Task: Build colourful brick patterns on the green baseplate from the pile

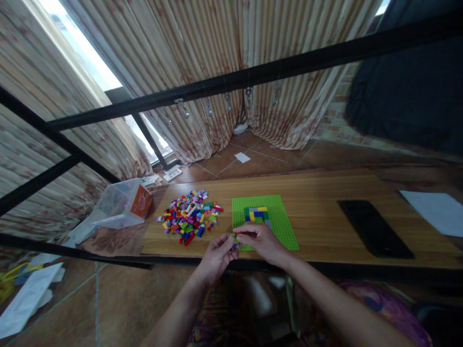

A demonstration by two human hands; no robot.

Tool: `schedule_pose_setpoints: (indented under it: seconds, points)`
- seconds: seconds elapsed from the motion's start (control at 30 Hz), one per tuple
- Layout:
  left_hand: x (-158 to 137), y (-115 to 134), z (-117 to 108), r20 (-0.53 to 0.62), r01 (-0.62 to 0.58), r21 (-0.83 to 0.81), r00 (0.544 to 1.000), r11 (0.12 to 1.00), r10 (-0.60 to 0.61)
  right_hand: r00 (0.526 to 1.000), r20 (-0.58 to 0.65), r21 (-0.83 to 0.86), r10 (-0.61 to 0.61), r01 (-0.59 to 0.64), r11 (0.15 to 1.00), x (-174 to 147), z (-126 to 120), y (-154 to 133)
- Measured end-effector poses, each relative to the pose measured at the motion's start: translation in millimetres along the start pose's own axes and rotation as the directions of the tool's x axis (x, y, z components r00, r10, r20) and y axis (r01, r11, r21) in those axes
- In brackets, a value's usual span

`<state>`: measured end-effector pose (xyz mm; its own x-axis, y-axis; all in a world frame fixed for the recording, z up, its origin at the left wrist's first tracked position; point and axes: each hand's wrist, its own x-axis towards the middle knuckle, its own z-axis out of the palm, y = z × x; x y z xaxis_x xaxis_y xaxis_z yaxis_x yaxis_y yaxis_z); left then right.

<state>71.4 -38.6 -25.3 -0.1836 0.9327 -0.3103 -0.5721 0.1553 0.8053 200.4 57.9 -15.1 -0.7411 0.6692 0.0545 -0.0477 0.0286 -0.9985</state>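
Note:
My left hand (219, 253) and my right hand (262, 239) meet at the table's front edge, fingers pinched around a few small toy building bricks (235, 238). Green, blue and a bit of red show between the fingertips; the rest is covered. Behind the right hand lies a light green studded baseplate (284, 226), its near left part hidden by that hand. On the plate stands a low rectangle of bricks (257, 210) in blue, yellow, green and grey. A heap of loose, many-coloured bricks (190, 214) is spread to the left of the plate.
A clear plastic bin (117, 207) with an orange label stands left of the wooden table (318, 188). A black tablet-like slab (376, 229) lies on the right, with white paper (434, 212) beyond. A dark metal bar (217, 84) crosses above, before curtains.

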Motion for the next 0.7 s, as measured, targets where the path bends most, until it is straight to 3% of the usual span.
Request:
schedule_pose_setpoints:
  seconds: [0.1, 0.17, 0.23, 0.3, 0.43, 0.53, 0.7]
  points:
    - [2.0, -1.1, 0.6, -0.037, 0.000, 0.046, 0.999, 0.999, 0.001, 0.999, -0.039, -0.144, -0.003, -0.003, 0.990, -2.4, -17.2, -1.7]
    - [5.3, 1.6, 0.2, -0.095, -0.031, 0.135, 0.994, 0.990, 0.044, 0.989, -0.144, -0.297, -0.016, -0.028, 0.955, -1.6, -38.4, -2.7]
    - [10.4, 6.3, -1.7, -0.129, -0.081, 0.280, 0.984, 0.957, 0.121, 0.958, -0.283, -0.478, -0.039, -0.106, 0.872, 0.1, -61.9, -3.3]
    - [16.7, 11.1, -5.2, -0.126, -0.138, 0.430, 0.969, 0.892, 0.211, 0.937, -0.344, -0.638, -0.061, -0.186, 0.747, 2.0, -80.2, -3.0]
    - [29.2, 14.6, -14.9, -0.119, -0.198, 0.578, 0.939, 0.792, 0.322, 0.970, -0.229, -0.796, -0.081, -0.138, 0.590, 5.1, -86.3, 1.3]
    - [34.9, 11.8, -21.1, -0.136, -0.184, 0.604, 0.935, 0.775, 0.329, 0.989, -0.116, -0.836, -0.095, -0.045, 0.547, 9.2, -74.7, 7.0]
    - [35.9, 8.5, -23.9, -0.126, -0.173, 0.604, 0.943, 0.778, 0.307, 0.993, -0.033, -0.869, -0.117, 0.029, 0.493, 21.5, -63.9, 14.7]
